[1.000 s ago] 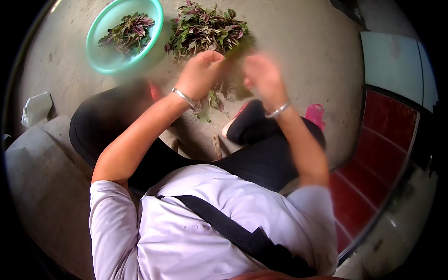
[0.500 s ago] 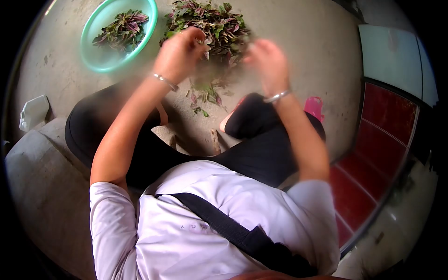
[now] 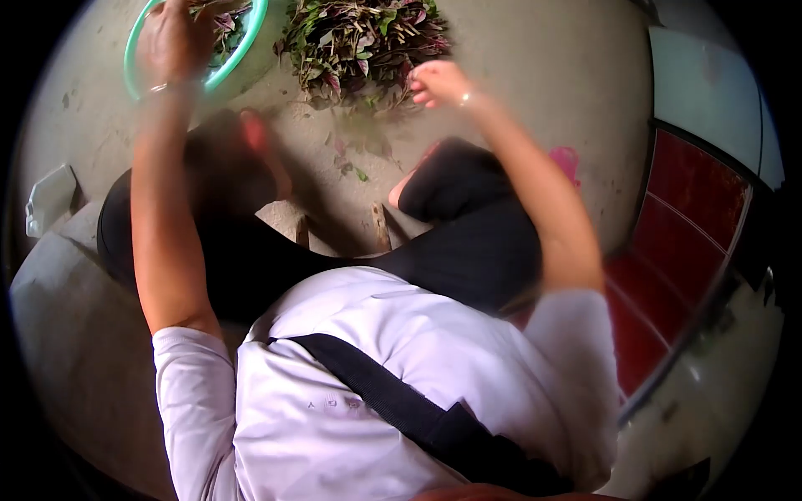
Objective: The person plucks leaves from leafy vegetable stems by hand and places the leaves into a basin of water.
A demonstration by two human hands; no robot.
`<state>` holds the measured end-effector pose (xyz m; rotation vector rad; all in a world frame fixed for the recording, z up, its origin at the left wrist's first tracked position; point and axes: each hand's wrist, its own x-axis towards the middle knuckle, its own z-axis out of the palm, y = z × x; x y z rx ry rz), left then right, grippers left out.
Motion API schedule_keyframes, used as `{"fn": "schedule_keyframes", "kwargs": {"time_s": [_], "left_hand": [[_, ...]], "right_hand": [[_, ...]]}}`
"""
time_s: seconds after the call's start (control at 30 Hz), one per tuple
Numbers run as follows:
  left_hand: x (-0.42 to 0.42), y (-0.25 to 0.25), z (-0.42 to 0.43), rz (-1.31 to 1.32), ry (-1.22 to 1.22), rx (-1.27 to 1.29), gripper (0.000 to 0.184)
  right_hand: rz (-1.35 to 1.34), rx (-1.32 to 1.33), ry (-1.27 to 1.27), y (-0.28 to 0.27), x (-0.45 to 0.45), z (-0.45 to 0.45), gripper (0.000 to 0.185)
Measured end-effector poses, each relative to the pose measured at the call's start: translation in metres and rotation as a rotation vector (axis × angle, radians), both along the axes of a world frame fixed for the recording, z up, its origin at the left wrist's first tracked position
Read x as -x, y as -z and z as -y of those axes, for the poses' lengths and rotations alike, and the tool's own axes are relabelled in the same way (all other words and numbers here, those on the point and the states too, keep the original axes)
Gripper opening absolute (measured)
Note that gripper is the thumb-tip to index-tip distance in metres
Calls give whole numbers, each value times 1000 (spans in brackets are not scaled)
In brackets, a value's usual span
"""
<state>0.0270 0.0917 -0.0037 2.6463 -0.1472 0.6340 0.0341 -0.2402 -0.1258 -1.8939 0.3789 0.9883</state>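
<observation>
My left hand (image 3: 174, 42) is over the green basin (image 3: 249, 40) at the upper left; it is blurred, and its fingers are partly out of the frame, so its grip cannot be made out. Leaves (image 3: 227, 32) lie in the basin beside it. A pile of green and purple leafy stems (image 3: 359, 46) rests on the floor at the top middle. At the pile's lower right edge is my right hand (image 3: 439, 83), its fingers curled together; anything between them is too small to tell. Loose leaf bits (image 3: 351, 163) lie below the pile.
My bent legs in black trousers (image 3: 468, 242) frame the floor in front of me. A pale plastic container (image 3: 52, 199) stands at the left. On the right are a pink object (image 3: 565, 163) and red tiles (image 3: 697, 192) below a pale panel (image 3: 706, 92).
My left hand has moved from beside the pile up and left over the basin. My right hand has shifted slightly left to the pile's edge. The view has tilted a little.
</observation>
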Motion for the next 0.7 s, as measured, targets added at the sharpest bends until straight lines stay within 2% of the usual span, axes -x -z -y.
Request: {"fn": "schedule_keyframes", "kwargs": {"time_s": [0.1,0.17,0.23,0.3,0.37,0.47,0.53,0.6,0.7], "left_hand": [[-4,6,-3,-76,-144,-196,28],[1,8,-7,-134,-236,-336,34],[6,-4,11,-237,-181,-200,35],[9,-11,25,-336,-93,-76,35],[11,-20,42,-371,-54,-85,31],[9,-15,47,-411,10,-3,29],[9,-8,54,-373,78,113,25],[13,-8,66,-508,90,177,23],[17,-11,83,-669,146,178,18]], "right_hand": [[-64,229,-28,72,-3,9,16],[-51,290,-67,103,4,13,21],[-6,306,-143,122,6,15,25],[23,260,-96,123,10,7,25],[30,255,-57,130,8,3,24],[-86,296,113,147,1,0,23],[-161,59,86,93,-14,-7,18],[-219,-47,79,43,-27,-14,18],[-68,-191,27,-22,-37,-15,20]]}}
